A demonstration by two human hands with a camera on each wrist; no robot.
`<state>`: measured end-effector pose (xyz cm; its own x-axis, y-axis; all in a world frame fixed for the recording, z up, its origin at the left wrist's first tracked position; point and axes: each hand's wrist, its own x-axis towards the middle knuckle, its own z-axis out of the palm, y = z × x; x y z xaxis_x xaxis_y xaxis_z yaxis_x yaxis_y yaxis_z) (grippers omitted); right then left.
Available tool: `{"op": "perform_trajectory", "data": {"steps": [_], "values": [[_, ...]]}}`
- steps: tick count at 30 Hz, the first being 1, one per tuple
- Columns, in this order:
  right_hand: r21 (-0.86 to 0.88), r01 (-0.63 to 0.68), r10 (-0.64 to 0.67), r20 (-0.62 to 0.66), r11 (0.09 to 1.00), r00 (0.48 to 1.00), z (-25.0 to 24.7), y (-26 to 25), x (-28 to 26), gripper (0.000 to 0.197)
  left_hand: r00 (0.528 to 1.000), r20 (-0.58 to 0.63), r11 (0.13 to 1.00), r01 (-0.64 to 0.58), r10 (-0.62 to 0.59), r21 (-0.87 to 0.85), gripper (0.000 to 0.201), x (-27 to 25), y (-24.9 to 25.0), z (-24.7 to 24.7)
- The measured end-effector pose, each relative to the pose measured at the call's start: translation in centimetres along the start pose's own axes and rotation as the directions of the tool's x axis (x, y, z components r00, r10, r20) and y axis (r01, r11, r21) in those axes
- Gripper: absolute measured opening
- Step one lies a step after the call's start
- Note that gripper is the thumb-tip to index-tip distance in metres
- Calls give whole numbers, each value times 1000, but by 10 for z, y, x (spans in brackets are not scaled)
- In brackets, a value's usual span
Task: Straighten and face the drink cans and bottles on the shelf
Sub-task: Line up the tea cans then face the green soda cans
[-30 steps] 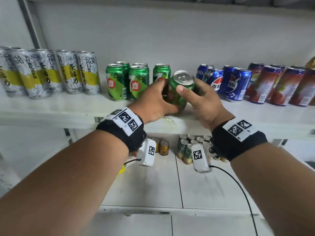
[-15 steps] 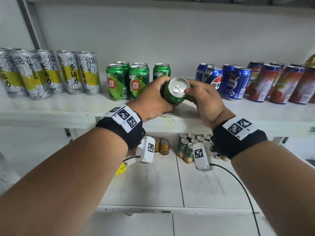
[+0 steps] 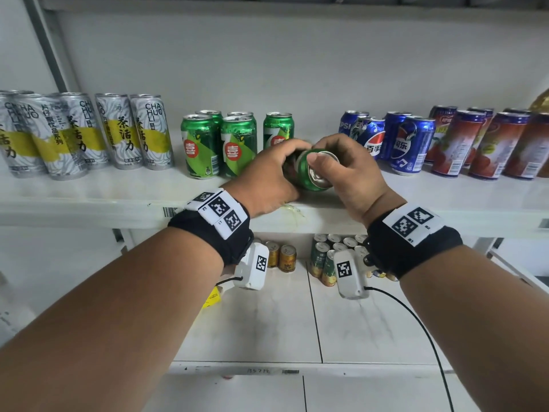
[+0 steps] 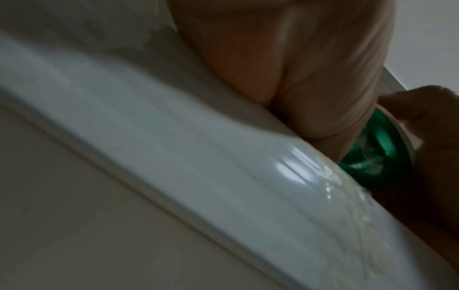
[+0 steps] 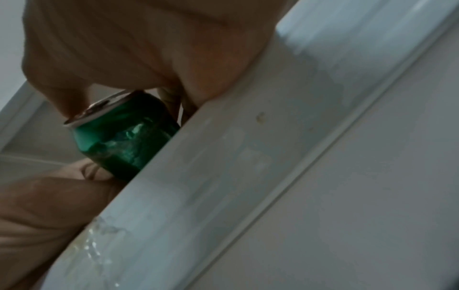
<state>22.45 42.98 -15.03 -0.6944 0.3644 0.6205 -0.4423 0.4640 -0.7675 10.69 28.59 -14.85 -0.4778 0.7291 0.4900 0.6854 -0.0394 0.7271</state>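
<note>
Tipped further since 1 second ago, the green can [image 3: 309, 176] now lies nearly on its side at the shelf [image 3: 89, 200] front edge, lid toward the camera; left hand [image 3: 267, 173] and right hand [image 3: 350, 171] both grasp it, fingers curled round; 4 green cans [image 3: 237, 144] stand behind it.

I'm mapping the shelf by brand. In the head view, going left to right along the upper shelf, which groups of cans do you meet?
Silver-and-yellow tea cans → upright green cans → tilted green can held in both hands → blue Pepsi cans → red cans.
</note>
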Motion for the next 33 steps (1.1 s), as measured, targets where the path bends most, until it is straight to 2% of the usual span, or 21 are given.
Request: {"op": "perform_trajectory", "data": {"steps": [3,7,14,18,22,28,30,33], "values": [[-15,-4,4,6,1000,1000,0,-1,-1,44,1000,0,1000,-7,7,-8,80,1,-1,0],[37,-29,29,-6,999,1000,0,-4,0,32,1000,-4,994,20,-20,-107,79,-1,-2,-3],[229,-129,133,-1,965,991,-1,-6,3,44,993,-41,955,98,-114,-278,81,-1,-2,-7],[230,-133,139,-9,964,990,-2,-2,4,32,992,-30,934,103,-121,-342,78,1,-3,-6],[211,-167,176,-24,963,984,-1,0,7,38,994,-4,943,101,-108,-318,46,2,-7,-5],[63,-195,197,-39,979,980,3,-1,6,74,996,68,982,70,-59,-175,74,-4,1,-4],[24,-191,192,-44,981,980,5,-2,5,78,995,68,984,76,-66,-160,73,-5,2,-4],[15,-162,163,-47,987,986,7,-5,1,72,996,64,990,69,-62,-124,67,-6,2,-2]]}}
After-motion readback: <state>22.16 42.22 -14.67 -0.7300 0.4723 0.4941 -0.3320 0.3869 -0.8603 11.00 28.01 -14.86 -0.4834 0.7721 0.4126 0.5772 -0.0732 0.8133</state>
